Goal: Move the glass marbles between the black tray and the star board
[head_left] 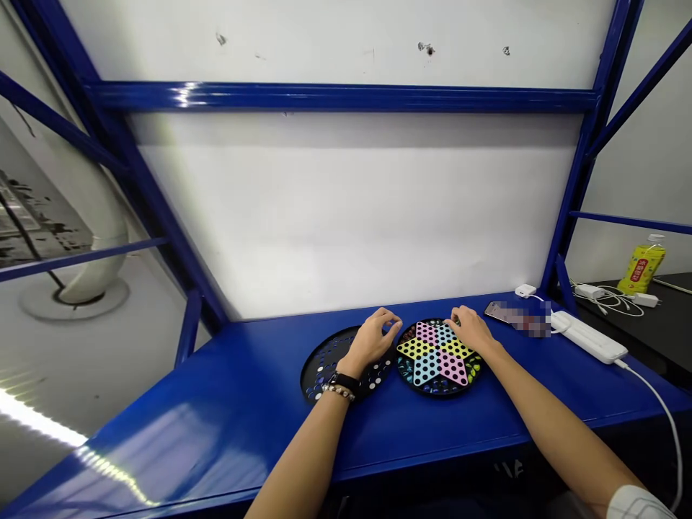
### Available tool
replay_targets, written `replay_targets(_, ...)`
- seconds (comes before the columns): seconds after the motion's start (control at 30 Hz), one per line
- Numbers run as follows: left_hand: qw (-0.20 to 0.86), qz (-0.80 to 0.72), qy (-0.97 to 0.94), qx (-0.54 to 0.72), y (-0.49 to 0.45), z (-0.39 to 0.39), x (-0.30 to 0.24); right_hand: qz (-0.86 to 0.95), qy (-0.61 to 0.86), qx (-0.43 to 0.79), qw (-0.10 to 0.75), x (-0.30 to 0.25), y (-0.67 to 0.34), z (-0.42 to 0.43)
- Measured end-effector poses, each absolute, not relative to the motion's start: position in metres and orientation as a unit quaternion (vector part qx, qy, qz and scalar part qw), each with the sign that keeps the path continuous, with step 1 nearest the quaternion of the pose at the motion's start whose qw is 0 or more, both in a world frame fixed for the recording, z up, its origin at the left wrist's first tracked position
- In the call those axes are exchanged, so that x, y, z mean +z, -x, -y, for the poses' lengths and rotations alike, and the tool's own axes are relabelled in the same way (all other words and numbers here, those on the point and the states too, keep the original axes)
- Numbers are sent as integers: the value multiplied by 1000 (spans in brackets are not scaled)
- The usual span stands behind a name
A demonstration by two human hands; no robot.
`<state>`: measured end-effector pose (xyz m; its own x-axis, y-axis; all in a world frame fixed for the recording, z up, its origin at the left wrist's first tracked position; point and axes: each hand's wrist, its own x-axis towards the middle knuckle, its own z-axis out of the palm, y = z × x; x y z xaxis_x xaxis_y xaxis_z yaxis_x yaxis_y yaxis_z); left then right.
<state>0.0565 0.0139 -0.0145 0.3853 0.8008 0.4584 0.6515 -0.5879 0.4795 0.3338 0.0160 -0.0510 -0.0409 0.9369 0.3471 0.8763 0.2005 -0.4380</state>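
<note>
My left hand (374, 337), with a dark band and a beaded bracelet on its wrist, hangs over the right part of a black round tray (310, 364). Its thumb and fingertips come together; anything between them is too small to make out. White and dark blue round spots show in that tray. Close beside it lies a Chinese checkers board (434, 355) with a pink, yellow and blue star full of holes. Small coloured pieces fill the pockets around the star. At the board's upper right edge, my right hand (471, 330) has its fingers curled and closed, their tips partly hidden.
A phone (500, 313) lies to the right on the blue table (243, 404), near a white power strip (589, 337) with its cable and a white charger (525, 290). Blue frame bars and a white panel rise behind. A yellow-labelled bottle (642, 265) stands on a dark surface at far right.
</note>
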Motion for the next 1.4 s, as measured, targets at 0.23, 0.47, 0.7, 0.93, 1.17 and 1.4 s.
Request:
replay_targets(0.23, 93, -437, -825, 347, -57, -12, -13, 713, 670, 18, 206, -49, -336, -15)
replay_targets(0.47, 92, -438, -828, 337, -55, -11, -13, 725, 657, 13, 206, -44, -328, -11)
replay_targets(0.7, 95, -455, -824, 324, -52, -15, -14, 732, 640, 42, 230, -42, -325, -6)
replay_targets(0.93, 146, -479, -796, 339, -31, -20, -3, 732, 636, 35, 240, -41, -326, -2)
replay_targets(1.17, 168, -539, -765, 309, 15, -6, 4, 744, 624, 10, 240, -41, -325, 2)
replay_targets(1.4, 195, -550, -795, 165, 17, -7, -18, 723, 642, 1, 254, -35, -322, 5)
